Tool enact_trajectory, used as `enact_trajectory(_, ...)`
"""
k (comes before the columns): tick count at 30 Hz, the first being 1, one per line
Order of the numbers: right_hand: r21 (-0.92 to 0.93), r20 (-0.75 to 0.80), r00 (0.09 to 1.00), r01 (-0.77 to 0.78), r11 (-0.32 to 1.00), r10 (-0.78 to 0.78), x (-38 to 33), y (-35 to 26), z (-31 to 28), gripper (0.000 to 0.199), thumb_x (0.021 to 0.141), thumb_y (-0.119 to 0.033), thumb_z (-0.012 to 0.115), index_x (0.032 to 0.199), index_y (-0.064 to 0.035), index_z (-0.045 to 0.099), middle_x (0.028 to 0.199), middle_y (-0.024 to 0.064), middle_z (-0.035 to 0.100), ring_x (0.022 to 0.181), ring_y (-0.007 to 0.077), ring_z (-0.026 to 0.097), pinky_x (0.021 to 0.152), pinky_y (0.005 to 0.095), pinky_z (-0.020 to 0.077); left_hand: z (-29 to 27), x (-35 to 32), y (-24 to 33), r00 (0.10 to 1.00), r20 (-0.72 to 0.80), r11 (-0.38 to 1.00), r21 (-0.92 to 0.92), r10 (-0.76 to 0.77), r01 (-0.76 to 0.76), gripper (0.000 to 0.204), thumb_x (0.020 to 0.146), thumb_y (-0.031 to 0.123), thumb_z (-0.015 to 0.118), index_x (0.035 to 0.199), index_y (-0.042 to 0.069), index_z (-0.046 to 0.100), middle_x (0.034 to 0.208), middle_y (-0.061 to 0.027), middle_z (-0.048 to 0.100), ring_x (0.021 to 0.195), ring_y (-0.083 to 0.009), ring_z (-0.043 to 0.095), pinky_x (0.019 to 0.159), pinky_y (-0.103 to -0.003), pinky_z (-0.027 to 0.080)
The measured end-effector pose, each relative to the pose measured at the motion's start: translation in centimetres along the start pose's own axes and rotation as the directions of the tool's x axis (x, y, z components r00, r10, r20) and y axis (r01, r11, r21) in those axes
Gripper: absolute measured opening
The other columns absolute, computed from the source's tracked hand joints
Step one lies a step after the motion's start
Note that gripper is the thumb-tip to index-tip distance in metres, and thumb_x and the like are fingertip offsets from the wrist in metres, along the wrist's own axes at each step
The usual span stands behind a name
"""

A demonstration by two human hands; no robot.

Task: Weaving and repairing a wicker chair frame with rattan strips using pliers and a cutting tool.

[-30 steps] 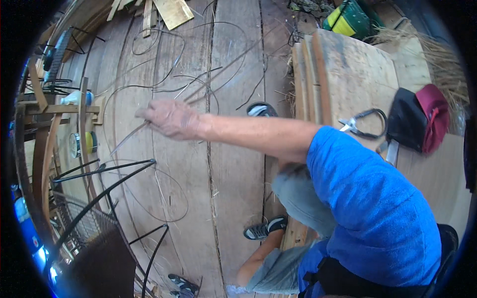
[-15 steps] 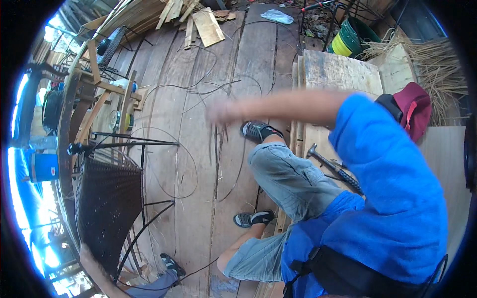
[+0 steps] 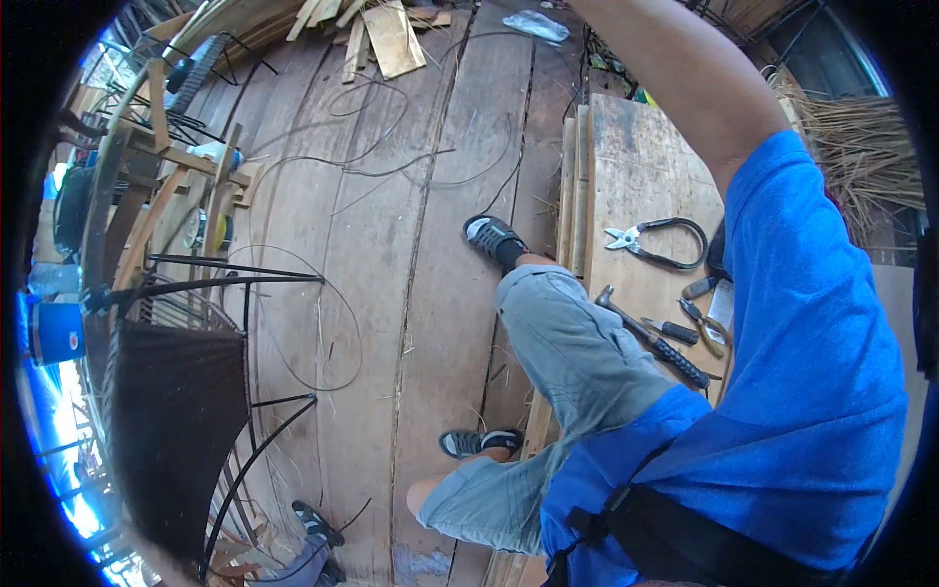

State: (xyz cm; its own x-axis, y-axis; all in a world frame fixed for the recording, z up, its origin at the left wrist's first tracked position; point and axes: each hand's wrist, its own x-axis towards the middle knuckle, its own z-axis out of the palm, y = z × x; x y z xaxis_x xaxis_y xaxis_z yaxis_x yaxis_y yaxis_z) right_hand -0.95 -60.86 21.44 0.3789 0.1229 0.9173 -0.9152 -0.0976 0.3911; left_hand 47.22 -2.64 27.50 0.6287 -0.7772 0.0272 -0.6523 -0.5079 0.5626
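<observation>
Head view, my only feed: right forearm (image 3: 675, 59) runs off the top rim, so I can't tell if the right hand is clenched, released or grasping. Left hand's out of frame too, state unknown. I read the step as an outward reach; next move calls for that hand inside my view. Thin dark strand (image 3: 361, 338) lies looped on the floorboards (image 3: 367, 440). Cutters (image 3: 631, 238), hammer (image 3: 653, 338) and pliers (image 3: 706, 325) sit on the plank stack (image 3: 636, 157). In the way: blue sleeve (image 3: 812, 254) masking planks, woven chair (image 3: 181, 411) crowding left.
</observation>
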Motion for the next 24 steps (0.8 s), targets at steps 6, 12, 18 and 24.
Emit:
enact_trajectory(6, 0.218, 0.856, 0.476, -0.688, 0.692, 0.203, -17.7, -16.3, -3.6, 0.027, 0.09, -0.022, 0.043, 0.086, -0.0003, 0.057, 0.072, 0.0184, 0.059, 0.069, 0.0352, 0.06, 0.062, 0.0429, 0.049, 7.5, 12.1, -6.8, 0.986, 0.129, 0.993, -0.024, -0.109, 0.113, 0.06, 0.088, 0.047, 0.046, 0.118, -0.005, 0.047, 0.112, -0.013, 0.054, 0.098, -0.0212, 0.051, 0.089, -0.034, 0.039)
enact_trajectory(12, 0.177, 0.858, -0.315, -0.559, 0.81, -0.405, -45.4, -24.4, -2.0, 0.022, 0.075, -0.013, 0.05, 0.079, 0.0011, 0.066, 0.085, 0.0238, 0.064, 0.087, 0.0351, 0.063, 0.073, 0.0446, 0.0499, 17.3, 27.9, -9.9, 0.946, 0.278, 0.98, -0.052, -0.169, 0.191, 0.058, 0.088, 0.044, 0.046, 0.12, -0.004, 0.044, 0.115, -0.0127, 0.051, 0.101, -0.0213, 0.049, 0.09, -0.034, 0.039)
enact_trajectory(18, -0.049, 0.725, -0.596, -0.543, 0.838, -0.344, -52.1, -23.3, -5.4, 0.025, 0.077, -0.012, 0.047, 0.086, 0.0026, 0.065, 0.095, 0.0247, 0.062, 0.093, 0.0365, 0.061, 0.079, 0.0439, 0.0485, 22.6, 40.1, -7.7, 0.893, 0.377, 0.958, -0.045, -0.246, 0.283, 0.055, 0.088, 0.041, 0.045, 0.123, -0.002, 0.04, 0.118, -0.0124, 0.048, 0.103, -0.0214, 0.047, 0.09, -0.034, 0.038)
enact_trajectory(24, -0.01, 0.688, -0.592, -0.585, 0.811, -0.419, -55.9, -22.2, -2.2, 0.024, 0.08, -0.017, 0.048, 0.083, 0.0014, 0.063, 0.09, 0.0233, 0.063, 0.089, 0.0366, 0.061, 0.073, 0.0427, 0.0498, 27.0, 48.8, -4.6, 0.883, 0.386, 0.937, -0.11, -0.266, 0.331, 0.054, 0.088, 0.037, 0.044, 0.125, -0.001, 0.037, 0.121, -0.0122, 0.045, 0.105, -0.0214, 0.046, 0.091, -0.035, 0.038)
